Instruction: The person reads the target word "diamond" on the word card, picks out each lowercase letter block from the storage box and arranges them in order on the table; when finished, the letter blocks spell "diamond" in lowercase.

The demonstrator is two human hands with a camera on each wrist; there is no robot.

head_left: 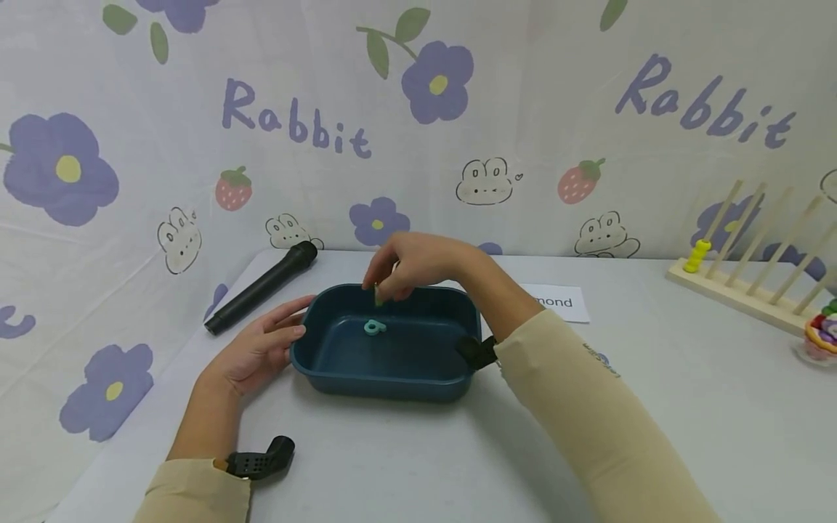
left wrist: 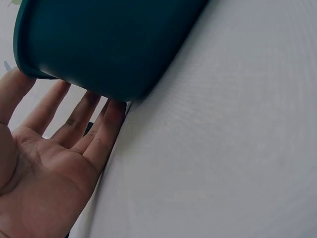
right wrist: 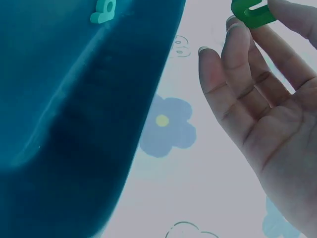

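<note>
A dark teal plastic basin [head_left: 386, 389] sits on the white table. My left hand [head_left: 261, 349] rests against its left end, thumb by the rim; in the left wrist view the extended fingers [left wrist: 77, 121] touch the outer wall. Over the back part of the basin, my right hand [head_left: 421, 263] pinches a green U-shaped letter piece [right wrist: 258, 21] between thumb and fingertips. The remaining fingers of that hand are bent loosely. On the basin floor lies a small light-teal letter piece [right wrist: 101, 19], with a round loop and a short tail.
A black microphone [head_left: 261, 288] lies behind my left hand. Behind the right forearm is a partly hidden white card [head_left: 570, 303] ending in "mond". At the right stand a wooden peg rack [head_left: 745, 296] with yellow beads and a clear bowl [head_left: 816, 354] of colourful pieces. A printed cloth [head_left: 523, 87] hangs behind.
</note>
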